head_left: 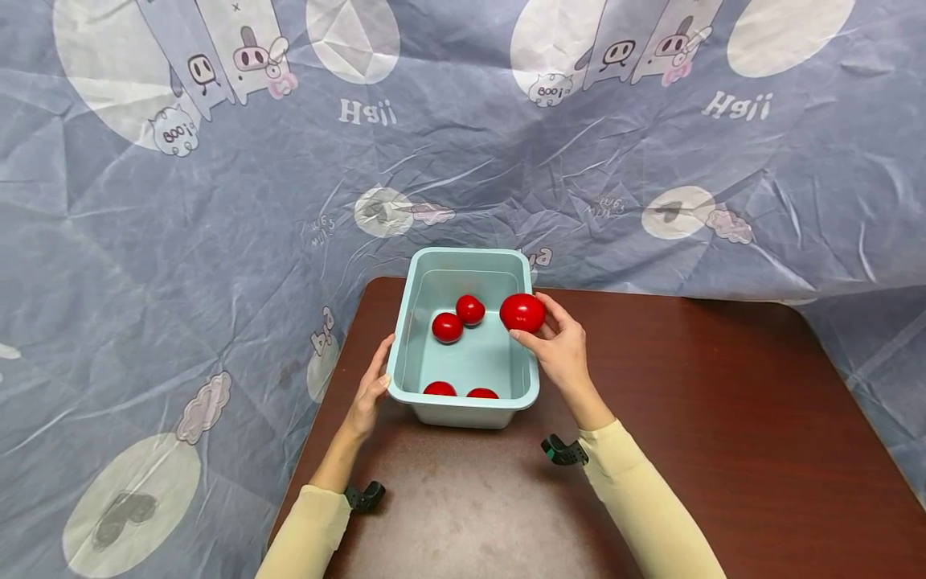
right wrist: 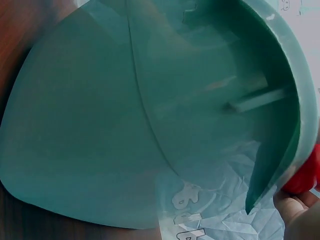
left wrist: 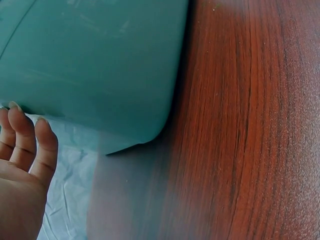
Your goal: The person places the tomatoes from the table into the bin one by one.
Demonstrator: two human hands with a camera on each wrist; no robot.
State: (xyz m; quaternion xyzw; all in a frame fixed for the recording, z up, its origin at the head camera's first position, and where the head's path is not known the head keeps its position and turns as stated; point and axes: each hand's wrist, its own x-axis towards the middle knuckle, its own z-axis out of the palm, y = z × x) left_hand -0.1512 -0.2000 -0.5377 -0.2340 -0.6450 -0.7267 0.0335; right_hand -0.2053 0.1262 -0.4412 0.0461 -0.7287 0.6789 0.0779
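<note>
My right hand [head_left: 563, 347] holds a glossy red tomato [head_left: 522, 313] between thumb and fingers, over the right rim of a pale blue-green plastic bin [head_left: 463, 414]. In the right wrist view, the held tomato [right wrist: 303, 176] shows partly beyond the bin's rim. Inside lie two tomatoes near the middle, one [head_left: 447, 327] to the left of the other [head_left: 470, 310]. Two more, a left one [head_left: 439, 389] and a right one [head_left: 481, 393], are partly hidden by the front wall. My left hand [head_left: 367, 400] grips the bin's left rim, its fingers [left wrist: 46, 145] against the outside.
The bin stands on a dark reddish-brown wooden table [head_left: 694, 418], near its back left part. Behind and to the left hangs a wrinkled grey-blue printed cloth [head_left: 448, 153]. Each wrist wears a black strap, one [head_left: 365, 497] on the left and one [head_left: 564, 450] on the right.
</note>
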